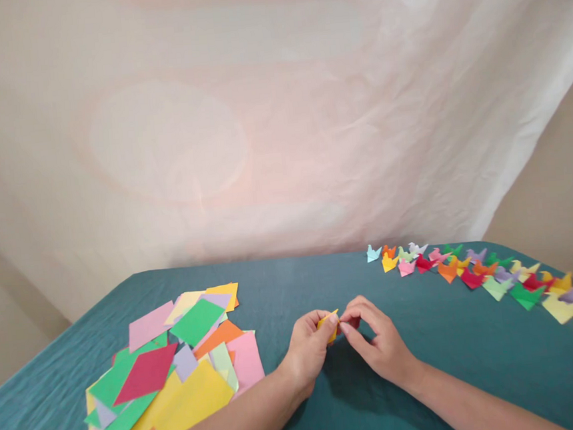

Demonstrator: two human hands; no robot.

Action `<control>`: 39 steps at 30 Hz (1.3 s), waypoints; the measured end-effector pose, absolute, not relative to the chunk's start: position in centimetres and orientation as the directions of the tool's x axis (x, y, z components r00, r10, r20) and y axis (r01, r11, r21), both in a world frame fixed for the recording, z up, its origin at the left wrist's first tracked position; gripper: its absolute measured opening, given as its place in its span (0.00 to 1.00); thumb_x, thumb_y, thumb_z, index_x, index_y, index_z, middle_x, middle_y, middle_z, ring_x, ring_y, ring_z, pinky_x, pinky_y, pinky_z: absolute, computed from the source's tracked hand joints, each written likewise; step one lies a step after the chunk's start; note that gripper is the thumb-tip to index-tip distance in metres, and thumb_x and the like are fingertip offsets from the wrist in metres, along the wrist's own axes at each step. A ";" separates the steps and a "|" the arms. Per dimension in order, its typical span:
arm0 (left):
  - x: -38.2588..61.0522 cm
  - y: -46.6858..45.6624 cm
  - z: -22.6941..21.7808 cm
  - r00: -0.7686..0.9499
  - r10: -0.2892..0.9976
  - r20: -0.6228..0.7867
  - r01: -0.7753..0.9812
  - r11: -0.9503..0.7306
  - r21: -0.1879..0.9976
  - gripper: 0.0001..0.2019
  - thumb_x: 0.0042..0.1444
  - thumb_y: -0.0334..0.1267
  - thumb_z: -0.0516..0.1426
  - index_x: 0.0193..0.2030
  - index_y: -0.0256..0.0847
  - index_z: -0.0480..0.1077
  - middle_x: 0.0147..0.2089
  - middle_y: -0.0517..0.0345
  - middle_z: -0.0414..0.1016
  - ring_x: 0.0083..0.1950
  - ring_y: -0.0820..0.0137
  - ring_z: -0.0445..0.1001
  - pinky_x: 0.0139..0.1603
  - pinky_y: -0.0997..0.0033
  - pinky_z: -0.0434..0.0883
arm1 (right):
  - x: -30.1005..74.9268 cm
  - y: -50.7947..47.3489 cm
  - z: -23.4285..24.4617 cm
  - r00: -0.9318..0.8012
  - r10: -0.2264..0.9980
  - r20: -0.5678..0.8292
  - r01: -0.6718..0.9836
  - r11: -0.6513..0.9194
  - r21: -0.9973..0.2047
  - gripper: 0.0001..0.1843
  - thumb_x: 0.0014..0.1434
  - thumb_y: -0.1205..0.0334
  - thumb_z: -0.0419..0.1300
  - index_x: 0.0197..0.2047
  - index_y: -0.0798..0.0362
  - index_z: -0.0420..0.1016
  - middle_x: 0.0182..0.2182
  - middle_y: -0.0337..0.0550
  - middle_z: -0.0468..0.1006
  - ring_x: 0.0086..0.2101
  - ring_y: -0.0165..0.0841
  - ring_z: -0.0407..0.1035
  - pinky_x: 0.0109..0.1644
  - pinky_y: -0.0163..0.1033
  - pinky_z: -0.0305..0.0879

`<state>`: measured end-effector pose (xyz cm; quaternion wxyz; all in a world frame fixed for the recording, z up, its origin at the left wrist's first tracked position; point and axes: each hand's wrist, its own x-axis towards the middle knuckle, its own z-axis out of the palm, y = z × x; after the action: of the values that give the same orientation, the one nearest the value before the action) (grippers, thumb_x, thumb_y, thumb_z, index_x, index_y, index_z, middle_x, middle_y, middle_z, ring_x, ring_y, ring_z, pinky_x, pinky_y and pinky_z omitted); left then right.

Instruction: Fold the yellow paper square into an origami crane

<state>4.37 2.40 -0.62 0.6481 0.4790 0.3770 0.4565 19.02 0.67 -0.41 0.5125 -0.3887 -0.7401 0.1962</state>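
Tearing of the small yellow paper could be caused by hard tugging. It is pinched by the left hand; the right hand's grip cannot be told.

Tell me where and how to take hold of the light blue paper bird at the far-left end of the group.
Pinch the light blue bird by its broad lower body, probably coming from the left: its upper tips are narrow points, and an orange bird and yellow bird sit close on its right.

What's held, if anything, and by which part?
Folded yellow paper, pinched in the left hand, thumb across its middle; right hand at its right edge, grip unclear.
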 end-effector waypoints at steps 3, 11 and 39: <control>4.2 2.5 -0.5 0.295 0.954 -0.048 -0.231 0.120 0.965 0.20 0.45 0.53 0.61 0.28 0.33 0.70 0.25 0.60 0.65 0.26 0.77 0.58 0.28 0.77 0.54 | 19.1 0.7 -0.5 -0.143 0.789 0.598 0.360 0.604 -0.711 0.04 0.59 0.65 0.52 0.35 0.51 0.68 0.31 0.42 0.67 0.32 0.33 0.64 0.37 0.39 0.64; 4.2 2.7 -0.8 0.285 0.957 -0.053 -0.284 0.137 0.949 0.18 0.50 0.50 0.60 0.36 0.33 0.73 0.30 0.57 0.70 0.30 0.76 0.63 0.33 0.77 0.59 | 19.4 1.2 -1.0 -0.086 0.845 0.528 0.300 0.527 -0.795 0.11 0.63 0.61 0.48 0.32 0.52 0.67 0.31 0.41 0.67 0.32 0.31 0.63 0.36 0.36 0.61; 3.9 3.7 -1.0 0.197 0.980 -0.009 -0.229 0.054 0.972 0.19 0.40 0.43 0.66 0.39 0.35 0.73 0.28 0.57 0.74 0.30 0.72 0.70 0.35 0.75 0.65 | 19.4 2.0 -1.7 -0.119 0.913 0.391 0.364 0.407 -0.838 0.14 0.61 0.54 0.52 0.28 0.53 0.66 0.25 0.36 0.65 0.27 0.29 0.61 0.31 0.34 0.60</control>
<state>3.93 3.74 -0.96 0.6096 0.4761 0.3945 0.4961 19.39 2.03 -1.68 0.4762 -0.4624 -0.6904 0.2878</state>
